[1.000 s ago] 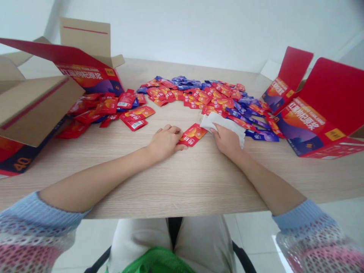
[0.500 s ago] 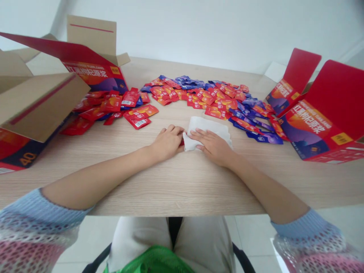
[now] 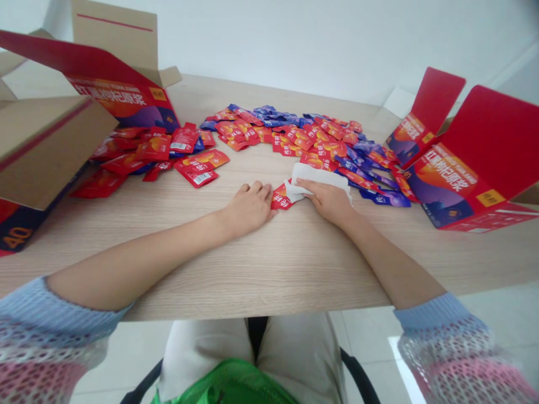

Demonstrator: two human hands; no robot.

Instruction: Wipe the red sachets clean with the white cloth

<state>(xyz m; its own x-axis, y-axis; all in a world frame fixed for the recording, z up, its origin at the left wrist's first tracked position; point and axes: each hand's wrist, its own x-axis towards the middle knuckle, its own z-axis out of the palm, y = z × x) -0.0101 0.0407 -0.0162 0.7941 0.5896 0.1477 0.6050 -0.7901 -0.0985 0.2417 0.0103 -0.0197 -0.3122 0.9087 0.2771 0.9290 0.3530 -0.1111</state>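
The fingers of the left hand (image 3: pixel 251 209) are closed narrowly on the left end of a red packet (image 3: pixel 279 199), which lies flat on the bench (image 3: pixel 236 269), presumably so that it is kept from sliding. A white cloth (image 3: pixel 324 177) is gripped in the right hand (image 3: pixel 329 202), its folded corner laid over the packet's right part, apparently so that the surface can be rubbed. The packet's covered portion is hidden, as is most of the right thumb; the cloth's material cannot be told. Beyond, red and blue packets are heaped as a left pile (image 3: pixel 154 147) and a wider far pile (image 3: pixel 303 137), perhaps kept apart for sorting. Both are flanked by open boxes (image 3: pixel 452 188); the nearest left box (image 3: pixel 46 148) is cut off by the frame, and box interiors are largely concealed.
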